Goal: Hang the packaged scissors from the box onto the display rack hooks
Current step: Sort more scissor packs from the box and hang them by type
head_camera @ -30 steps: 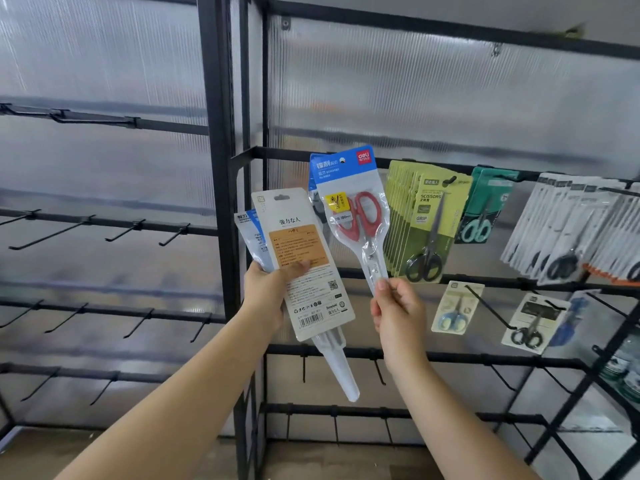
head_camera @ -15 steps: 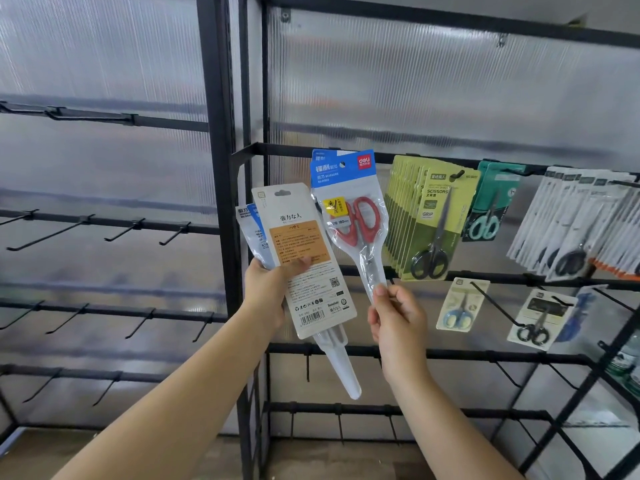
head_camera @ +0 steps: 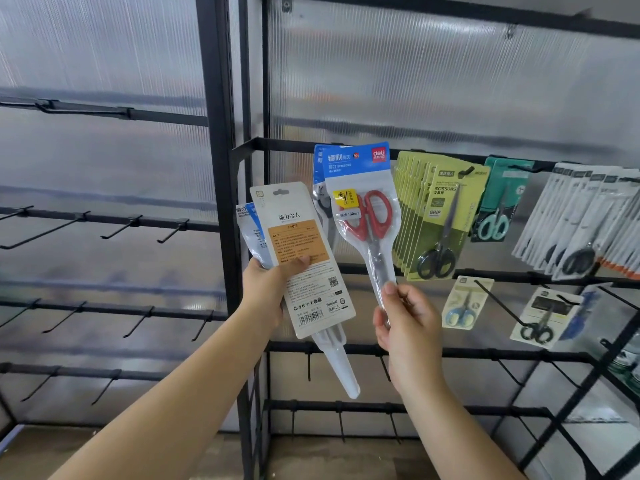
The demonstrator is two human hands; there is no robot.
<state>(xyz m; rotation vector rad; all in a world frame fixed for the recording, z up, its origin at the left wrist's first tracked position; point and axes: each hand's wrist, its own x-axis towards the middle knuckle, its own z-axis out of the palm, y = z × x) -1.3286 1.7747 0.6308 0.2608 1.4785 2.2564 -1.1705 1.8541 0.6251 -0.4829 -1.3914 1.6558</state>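
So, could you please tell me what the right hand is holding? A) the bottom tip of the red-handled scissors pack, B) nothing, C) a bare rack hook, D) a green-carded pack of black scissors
A: the right hand pinches the lower tip of the red-handled scissors pack, whose blue header is up at the rack bar.

Blue-headed packets (head_camera: 250,233) in the left hand (head_camera: 265,292) are largely hidden behind the white card pack (head_camera: 304,261); their contents cannot be determined. A second blue pack (head_camera: 320,188) behind the red-handled scissors pack (head_camera: 363,216) shows only its left edge. Fine print on the white card is illegible. White packs (head_camera: 588,220) at right are cut by the frame edge.
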